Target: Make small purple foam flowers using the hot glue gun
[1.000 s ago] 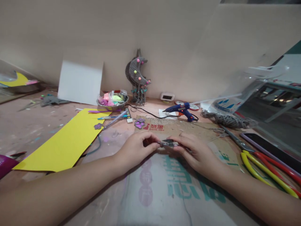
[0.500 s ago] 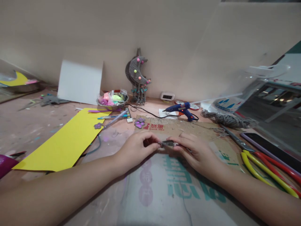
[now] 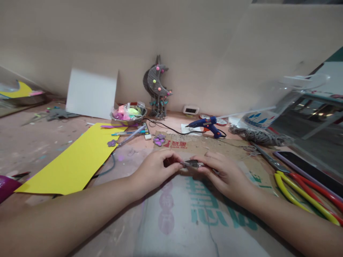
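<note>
Both my hands meet over a flattened cardboard sheet (image 3: 203, 210) at the table's middle. My right hand (image 3: 223, 173) is closed around a small dark metal snipper (image 3: 193, 164) whose tip points left. My left hand (image 3: 155, 169) pinches something tiny at that tip; I cannot make out what it is. Both forearms rest low over the cardboard.
A yellow paper sheet (image 3: 75, 159) lies left. Behind it are pens, a bowl of coloured bits (image 3: 128, 114), a moon-shaped ornament (image 3: 157, 87) and a blue glue gun (image 3: 207, 125) with its cord. At right lie grey twine (image 3: 257, 135), scissors, a phone (image 3: 308, 169) and yellow and red tubes (image 3: 302, 192).
</note>
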Available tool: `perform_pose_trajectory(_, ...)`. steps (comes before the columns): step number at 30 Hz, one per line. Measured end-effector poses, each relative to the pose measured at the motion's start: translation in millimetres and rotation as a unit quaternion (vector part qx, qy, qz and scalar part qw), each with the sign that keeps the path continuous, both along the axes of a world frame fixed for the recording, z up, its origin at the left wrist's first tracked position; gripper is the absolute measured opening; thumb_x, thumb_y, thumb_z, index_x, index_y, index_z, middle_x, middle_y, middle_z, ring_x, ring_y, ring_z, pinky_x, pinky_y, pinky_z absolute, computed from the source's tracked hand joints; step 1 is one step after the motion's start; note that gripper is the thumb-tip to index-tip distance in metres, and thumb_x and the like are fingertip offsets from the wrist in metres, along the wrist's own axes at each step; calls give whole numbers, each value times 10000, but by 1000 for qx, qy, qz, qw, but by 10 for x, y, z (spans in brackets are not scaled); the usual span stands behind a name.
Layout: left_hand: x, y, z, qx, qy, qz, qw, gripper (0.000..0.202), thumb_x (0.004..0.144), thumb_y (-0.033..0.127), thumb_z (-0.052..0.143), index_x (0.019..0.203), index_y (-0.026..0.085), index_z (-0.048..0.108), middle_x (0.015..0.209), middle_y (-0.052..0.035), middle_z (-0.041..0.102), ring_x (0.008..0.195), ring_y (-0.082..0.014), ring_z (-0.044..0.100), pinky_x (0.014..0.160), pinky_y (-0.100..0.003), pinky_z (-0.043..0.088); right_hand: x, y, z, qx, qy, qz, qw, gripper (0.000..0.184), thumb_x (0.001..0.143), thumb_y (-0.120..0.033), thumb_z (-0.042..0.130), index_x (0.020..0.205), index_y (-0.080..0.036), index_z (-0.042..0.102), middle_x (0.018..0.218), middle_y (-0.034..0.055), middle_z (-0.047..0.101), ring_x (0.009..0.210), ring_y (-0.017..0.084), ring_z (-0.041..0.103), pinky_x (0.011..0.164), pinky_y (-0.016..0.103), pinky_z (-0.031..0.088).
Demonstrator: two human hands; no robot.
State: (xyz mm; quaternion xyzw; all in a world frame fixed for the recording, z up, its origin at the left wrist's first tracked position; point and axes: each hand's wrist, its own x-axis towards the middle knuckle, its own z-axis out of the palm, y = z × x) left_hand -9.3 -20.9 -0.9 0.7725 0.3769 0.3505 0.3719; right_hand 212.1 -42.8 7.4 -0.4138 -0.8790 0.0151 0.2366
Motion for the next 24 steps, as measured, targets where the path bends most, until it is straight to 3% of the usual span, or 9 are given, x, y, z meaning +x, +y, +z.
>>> perform_pose_trajectory(24,-6,-2,1,7,3,-4,1000,80,800,225,560,794,183,629,793,12,657,759,-118,585,693,-220,437,2,15,-14,-14,10,3,1000,257,873,-200,470,1077,-163,621,755,56,616,709,160,554,630,270,437)
